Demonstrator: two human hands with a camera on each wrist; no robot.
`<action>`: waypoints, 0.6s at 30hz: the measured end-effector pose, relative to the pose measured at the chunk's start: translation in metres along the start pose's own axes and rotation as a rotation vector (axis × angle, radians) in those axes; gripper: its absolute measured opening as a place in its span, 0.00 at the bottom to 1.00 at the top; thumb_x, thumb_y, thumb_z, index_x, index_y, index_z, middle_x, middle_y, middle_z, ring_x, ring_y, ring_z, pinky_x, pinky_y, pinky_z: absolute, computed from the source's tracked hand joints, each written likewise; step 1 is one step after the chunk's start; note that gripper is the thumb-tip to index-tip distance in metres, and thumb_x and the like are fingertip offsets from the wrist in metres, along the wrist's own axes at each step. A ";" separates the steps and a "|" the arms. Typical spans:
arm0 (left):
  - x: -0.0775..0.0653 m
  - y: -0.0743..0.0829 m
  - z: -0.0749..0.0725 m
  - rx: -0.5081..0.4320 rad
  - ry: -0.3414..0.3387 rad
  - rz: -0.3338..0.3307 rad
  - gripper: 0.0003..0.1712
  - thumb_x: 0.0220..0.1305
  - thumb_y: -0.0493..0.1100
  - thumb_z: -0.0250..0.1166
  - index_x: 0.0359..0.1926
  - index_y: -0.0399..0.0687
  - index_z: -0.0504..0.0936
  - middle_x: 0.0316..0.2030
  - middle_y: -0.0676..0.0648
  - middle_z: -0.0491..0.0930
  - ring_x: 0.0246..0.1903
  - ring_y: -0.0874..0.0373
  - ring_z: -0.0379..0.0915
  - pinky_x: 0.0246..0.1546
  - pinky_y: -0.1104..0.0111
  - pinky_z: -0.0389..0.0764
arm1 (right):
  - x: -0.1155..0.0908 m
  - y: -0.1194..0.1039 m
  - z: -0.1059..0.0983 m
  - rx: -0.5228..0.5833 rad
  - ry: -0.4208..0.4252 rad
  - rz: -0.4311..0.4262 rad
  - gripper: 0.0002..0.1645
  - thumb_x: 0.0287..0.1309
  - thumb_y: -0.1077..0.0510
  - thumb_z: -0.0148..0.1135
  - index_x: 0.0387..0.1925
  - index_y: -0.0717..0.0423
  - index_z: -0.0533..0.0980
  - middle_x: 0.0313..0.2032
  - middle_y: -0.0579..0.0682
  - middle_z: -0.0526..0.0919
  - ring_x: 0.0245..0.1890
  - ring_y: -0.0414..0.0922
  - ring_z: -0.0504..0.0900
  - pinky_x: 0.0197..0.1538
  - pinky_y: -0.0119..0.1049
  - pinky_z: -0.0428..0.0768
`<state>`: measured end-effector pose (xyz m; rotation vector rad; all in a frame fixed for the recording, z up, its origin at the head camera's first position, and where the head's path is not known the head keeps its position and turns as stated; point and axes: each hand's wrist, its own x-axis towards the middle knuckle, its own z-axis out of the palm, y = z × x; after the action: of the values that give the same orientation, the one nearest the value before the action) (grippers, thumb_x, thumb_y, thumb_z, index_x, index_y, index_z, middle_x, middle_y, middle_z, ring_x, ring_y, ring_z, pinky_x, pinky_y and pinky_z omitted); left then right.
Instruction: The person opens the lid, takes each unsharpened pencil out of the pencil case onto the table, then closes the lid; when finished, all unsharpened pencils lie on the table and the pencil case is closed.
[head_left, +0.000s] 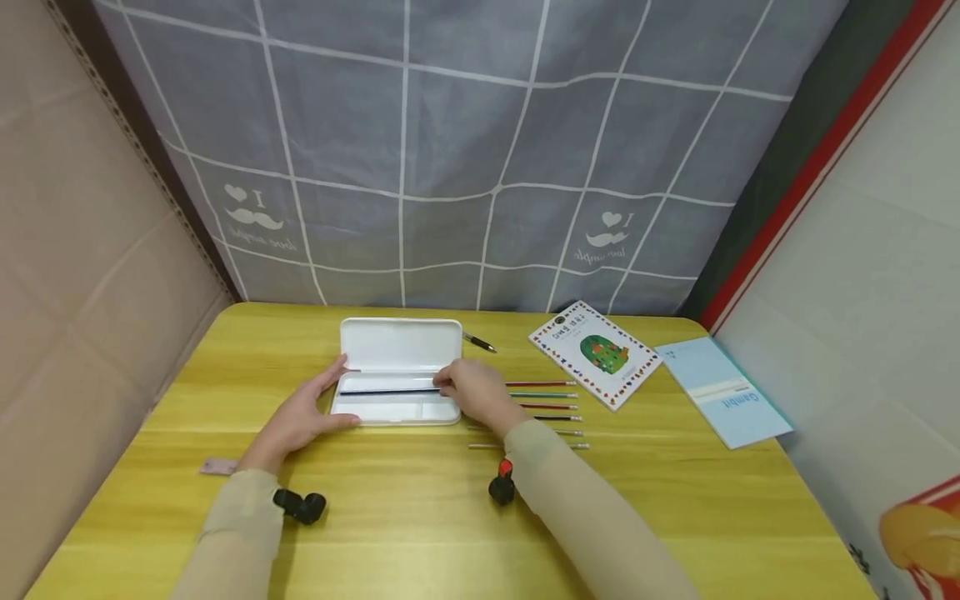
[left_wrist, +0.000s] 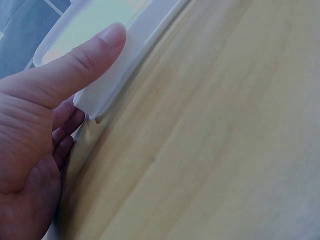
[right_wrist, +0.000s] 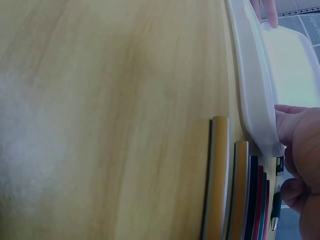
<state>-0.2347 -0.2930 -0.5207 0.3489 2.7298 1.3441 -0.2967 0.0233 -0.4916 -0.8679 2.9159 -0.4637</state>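
A white pencil case [head_left: 390, 410] lies with its lid raised on the table. My left hand [head_left: 300, 417] holds its left end; in the left wrist view the thumb [left_wrist: 92, 57] lies over the rim and the other fingers are at the side. A dark blue pencil [head_left: 390, 392] lies lengthwise in the case's tray. My right hand [head_left: 476, 392] pinches that pencil's right end, over the case's right side. In the right wrist view the right hand [right_wrist: 305, 150] is cut off by the frame edge, and the pencil is hidden.
Several pencils [head_left: 553, 407] lie in a row right of the case, partly under the right forearm. A black pen [head_left: 480, 342] lies behind it. Farther right are a white picture booklet [head_left: 562, 340] and a light blue notebook [head_left: 705, 375]. A pinkish eraser-like piece [head_left: 217, 467] lies by the left wrist.
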 end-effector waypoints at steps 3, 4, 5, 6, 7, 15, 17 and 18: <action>0.003 0.000 -0.001 0.011 -0.002 0.016 0.66 0.57 0.52 0.81 0.85 0.52 0.46 0.77 0.33 0.60 0.79 0.33 0.45 0.74 0.33 0.45 | -0.003 0.003 -0.004 0.030 0.007 -0.026 0.10 0.70 0.53 0.68 0.49 0.44 0.89 0.47 0.43 0.89 0.48 0.40 0.85 0.52 0.38 0.84; 0.004 0.000 -0.001 0.011 -0.004 0.019 0.66 0.57 0.52 0.81 0.85 0.52 0.46 0.77 0.33 0.60 0.79 0.33 0.45 0.74 0.33 0.45 | -0.005 0.003 -0.006 0.049 0.011 -0.028 0.10 0.70 0.53 0.69 0.49 0.45 0.89 0.46 0.43 0.89 0.46 0.40 0.85 0.50 0.37 0.84; 0.004 0.001 0.000 0.007 -0.005 0.022 0.66 0.57 0.52 0.81 0.85 0.51 0.46 0.77 0.32 0.60 0.79 0.33 0.45 0.75 0.33 0.45 | -0.006 0.005 -0.008 0.068 0.016 -0.030 0.09 0.69 0.54 0.69 0.48 0.45 0.89 0.44 0.42 0.88 0.44 0.39 0.84 0.48 0.36 0.83; 0.005 0.001 0.000 0.004 -0.006 0.024 0.66 0.57 0.51 0.81 0.85 0.50 0.47 0.77 0.32 0.60 0.79 0.34 0.45 0.75 0.34 0.45 | -0.009 0.006 -0.010 0.093 0.022 -0.029 0.09 0.69 0.54 0.69 0.47 0.45 0.89 0.43 0.42 0.88 0.41 0.39 0.83 0.45 0.35 0.83; 0.005 0.001 0.001 0.003 -0.006 0.023 0.66 0.57 0.51 0.81 0.85 0.49 0.47 0.77 0.32 0.60 0.79 0.34 0.45 0.75 0.34 0.45 | -0.011 0.007 -0.012 0.130 0.027 -0.023 0.09 0.68 0.55 0.69 0.47 0.46 0.89 0.42 0.42 0.87 0.39 0.39 0.82 0.44 0.35 0.82; 0.001 0.001 0.002 -0.007 -0.014 -0.007 0.66 0.58 0.52 0.81 0.85 0.53 0.46 0.78 0.32 0.59 0.79 0.33 0.43 0.75 0.33 0.43 | -0.034 0.025 -0.033 0.416 0.092 -0.066 0.08 0.65 0.63 0.68 0.43 0.52 0.87 0.39 0.45 0.83 0.35 0.40 0.78 0.38 0.32 0.80; 0.000 0.000 0.001 -0.004 -0.013 -0.009 0.66 0.58 0.52 0.81 0.85 0.53 0.46 0.78 0.33 0.60 0.79 0.33 0.43 0.74 0.32 0.43 | -0.042 0.033 -0.042 0.467 0.112 -0.106 0.08 0.64 0.64 0.67 0.43 0.53 0.87 0.39 0.45 0.84 0.35 0.41 0.79 0.39 0.33 0.81; 0.000 0.000 0.000 -0.005 -0.013 -0.009 0.66 0.58 0.52 0.81 0.85 0.53 0.45 0.78 0.33 0.60 0.79 0.33 0.42 0.74 0.32 0.43 | -0.047 0.038 -0.047 0.484 0.129 -0.123 0.09 0.63 0.65 0.67 0.43 0.53 0.87 0.39 0.45 0.85 0.35 0.41 0.79 0.39 0.33 0.81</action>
<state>-0.2343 -0.2933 -0.5209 0.3435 2.7140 1.3419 -0.2843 0.0913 -0.4595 -0.9657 2.6669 -1.2106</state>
